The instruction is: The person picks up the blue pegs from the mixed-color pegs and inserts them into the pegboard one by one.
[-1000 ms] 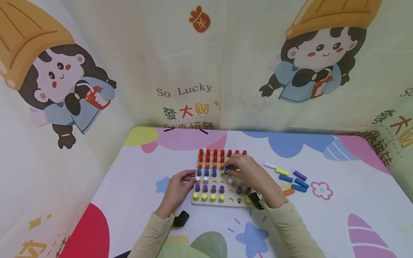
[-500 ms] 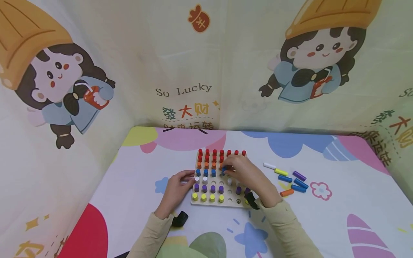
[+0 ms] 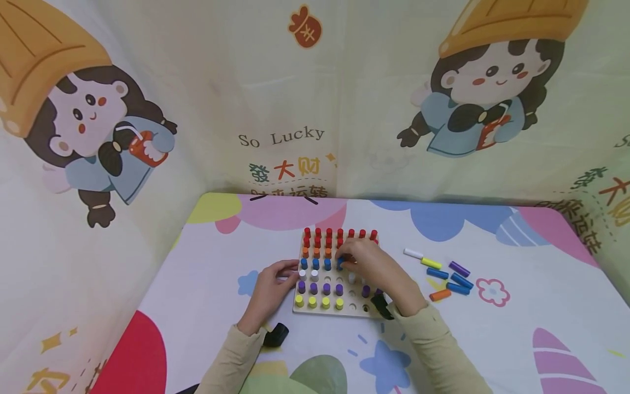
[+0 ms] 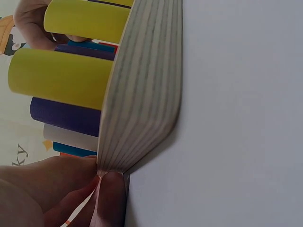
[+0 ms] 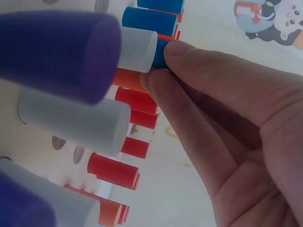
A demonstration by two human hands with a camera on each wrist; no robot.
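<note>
Blue peg [image 3: 340,264] now upright in pegboard [image 3: 359,301]

Pegboard [image 4: 144,71] near in both wrist views

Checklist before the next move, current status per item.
1. Right hand has the blue peg: ok, pinched between thumb and finger.
2. Blue peg in the blue row: ok, lined up with three blue pegs to its left in the head view.
3. Blue peg fully seated: cannot tell, its foot is hidden.
4. Left hand on the board: ok, touching its left edge.
5. Front yellow row filled: not ok, two open holes show.
6. Loose yellow peg on hand: ok, only one lies right of the board.
</note>
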